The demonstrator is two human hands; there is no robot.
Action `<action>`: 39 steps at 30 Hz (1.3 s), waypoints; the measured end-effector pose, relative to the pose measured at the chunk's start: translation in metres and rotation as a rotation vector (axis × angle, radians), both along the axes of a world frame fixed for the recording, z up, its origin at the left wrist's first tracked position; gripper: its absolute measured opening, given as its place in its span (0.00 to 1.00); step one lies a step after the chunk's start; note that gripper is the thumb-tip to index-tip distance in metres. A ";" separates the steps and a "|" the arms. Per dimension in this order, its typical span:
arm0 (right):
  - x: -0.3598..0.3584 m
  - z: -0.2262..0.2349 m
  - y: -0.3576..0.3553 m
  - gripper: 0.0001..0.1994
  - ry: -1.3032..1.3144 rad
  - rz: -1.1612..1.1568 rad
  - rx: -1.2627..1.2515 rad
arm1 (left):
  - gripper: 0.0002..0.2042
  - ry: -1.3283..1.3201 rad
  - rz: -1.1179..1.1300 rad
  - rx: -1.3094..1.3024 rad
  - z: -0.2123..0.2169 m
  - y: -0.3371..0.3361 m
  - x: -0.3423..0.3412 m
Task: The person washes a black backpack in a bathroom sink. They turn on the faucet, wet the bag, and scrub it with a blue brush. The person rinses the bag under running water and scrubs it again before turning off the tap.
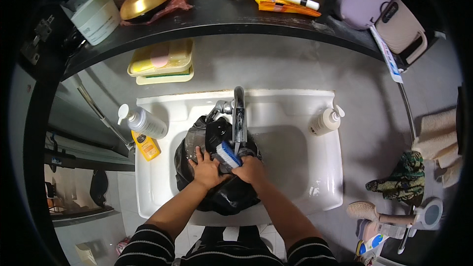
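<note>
A black garment (226, 194) fills the left half of the white sink (305, 177). My left hand (206, 170) presses flat on the wet cloth with fingers spread. My right hand (250, 169) grips a scrub brush (227, 153) with blue bristles and a black back, held against the cloth just under the chrome tap (239, 118). Both forearms come up from the lower edge, in striped sleeves.
A clear pump bottle (143, 122) and a yellow bottle (147, 146) stand at the sink's left, and a white pump bottle (326, 121) stands at its right. A yellow soap dish (160, 61) hangs on the wall. The black shelf (231, 16) above carries jars, a toothbrush and packets. Towels and brushes hang at right.
</note>
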State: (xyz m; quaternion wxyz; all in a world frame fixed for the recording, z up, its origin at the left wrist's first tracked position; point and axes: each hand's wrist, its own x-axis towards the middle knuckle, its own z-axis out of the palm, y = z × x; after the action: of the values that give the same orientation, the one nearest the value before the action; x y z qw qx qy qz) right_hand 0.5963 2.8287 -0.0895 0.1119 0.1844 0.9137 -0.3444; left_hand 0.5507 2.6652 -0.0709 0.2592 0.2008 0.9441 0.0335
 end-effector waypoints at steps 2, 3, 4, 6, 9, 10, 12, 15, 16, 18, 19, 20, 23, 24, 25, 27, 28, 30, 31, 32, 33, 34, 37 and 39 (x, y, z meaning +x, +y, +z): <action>-0.015 -0.006 -0.005 0.23 -0.214 0.015 -0.069 | 0.33 -0.069 -0.060 -0.155 -0.010 0.004 -0.011; -0.020 -0.012 -0.005 0.23 -0.243 0.013 -0.060 | 0.31 -0.138 -0.097 -0.272 -0.022 0.007 -0.019; -0.026 -0.017 -0.005 0.23 -0.269 0.012 -0.051 | 0.30 -0.085 -0.069 -0.308 -0.046 0.007 -0.022; -0.034 -0.027 -0.005 0.22 -0.328 0.035 -0.022 | 0.29 0.016 -0.012 -0.380 -0.103 0.002 -0.016; -0.035 -0.049 -0.006 0.22 -0.137 0.005 0.037 | 0.31 -0.048 0.006 -0.343 -0.124 0.006 -0.019; -0.036 -0.048 -0.008 0.22 -0.137 0.021 0.070 | 0.31 -0.159 -0.004 -0.445 -0.128 0.010 -0.024; -0.039 -0.043 -0.010 0.22 -0.136 0.042 0.115 | 0.31 0.077 0.010 -0.546 -0.143 0.012 -0.014; -0.044 -0.054 -0.011 0.22 -0.159 0.022 0.115 | 0.30 -0.044 0.009 -0.488 -0.149 0.013 -0.026; -0.047 -0.054 -0.010 0.22 -0.247 0.032 0.074 | 0.29 -0.079 -0.001 -0.425 -0.134 0.012 -0.030; -0.038 -0.038 -0.007 0.26 -0.296 0.077 0.006 | 0.27 -0.070 0.007 -0.253 -0.103 0.006 -0.023; -0.034 -0.029 -0.005 0.28 -0.319 0.101 -0.028 | 0.30 -0.077 -0.046 -0.307 -0.086 0.004 -0.022; -0.022 -0.029 -0.003 0.24 -0.189 0.135 0.034 | 0.32 -0.139 -0.088 -0.261 -0.041 0.004 -0.023; 0.024 -0.009 0.018 0.23 0.154 -0.095 -0.017 | 0.40 0.223 -0.120 -0.003 -0.002 -0.027 -0.016; 0.034 0.009 0.025 0.22 0.281 -0.180 0.038 | 0.40 0.326 -0.089 0.066 0.011 -0.040 -0.010; 0.041 0.032 0.031 0.21 0.411 -0.262 0.100 | 0.41 0.430 -0.055 0.142 0.022 -0.047 -0.006; 0.046 0.085 0.040 0.18 0.288 -0.359 0.084 | 0.41 0.334 0.011 0.085 0.020 -0.052 0.011; 0.050 0.096 0.040 0.15 0.399 -0.322 0.147 | 0.41 0.305 0.005 0.125 0.005 -0.050 0.017; 0.059 0.117 0.034 0.14 0.431 -0.354 0.162 | 0.41 0.194 0.011 0.195 -0.001 -0.040 0.023; 0.062 0.122 0.032 0.14 0.446 -0.370 0.168 | 0.41 0.190 -0.013 0.166 -0.003 -0.034 0.023; 0.067 0.119 0.033 0.13 0.571 -0.355 0.186 | 0.42 0.147 -0.007 0.227 -0.003 -0.030 0.023; 0.070 0.123 0.028 0.13 0.669 -0.331 0.224 | 0.42 0.099 0.002 0.281 -0.003 -0.028 0.023; 0.074 0.131 0.022 0.13 0.768 -0.305 0.260 | 0.43 0.075 -0.040 0.254 -0.001 -0.025 0.023; 0.086 0.125 0.011 0.16 0.836 -0.175 0.357 | 0.37 0.036 -0.131 0.231 0.010 -0.021 0.029; 0.087 0.119 -0.002 0.18 0.811 0.016 0.372 | 0.32 -0.112 -0.091 0.608 -0.017 -0.041 0.013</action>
State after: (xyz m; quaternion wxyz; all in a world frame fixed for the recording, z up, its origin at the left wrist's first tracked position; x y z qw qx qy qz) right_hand 0.6828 2.8269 0.0293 -0.2878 0.0446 0.9315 -0.2178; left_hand 0.5633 2.6239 -0.0881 0.2398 0.3092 0.8651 0.3138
